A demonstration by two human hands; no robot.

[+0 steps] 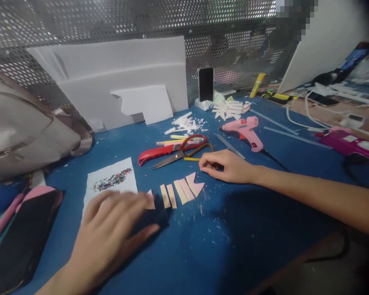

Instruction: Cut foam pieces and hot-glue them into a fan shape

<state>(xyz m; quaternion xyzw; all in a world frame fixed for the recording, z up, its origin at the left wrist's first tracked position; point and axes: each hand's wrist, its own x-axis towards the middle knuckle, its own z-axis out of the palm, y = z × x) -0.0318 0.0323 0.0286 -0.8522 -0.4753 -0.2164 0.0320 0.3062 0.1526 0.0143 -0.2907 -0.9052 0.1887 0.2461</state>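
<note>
My left hand (110,229) lies low over the blue table (203,246), fingers stretched out and a bit blurred, tips near a small pink piece (150,200). A row of several pink and tan cut strips (180,192) lies just right of it. My right hand (226,166) rests on the table beyond the strips, fingers curled with tips together at a thin yellow stick (191,159), beside the scissors (178,153). What the fingers pinch is hidden.
A red utility knife (155,153) lies left of the scissors. Pink glue gun (246,131) behind my right hand. White paper with glitter (112,180), white foam boards (126,82), a standing phone (206,84), white scraps (184,125), a grey bag (24,131), a dark phone (21,237).
</note>
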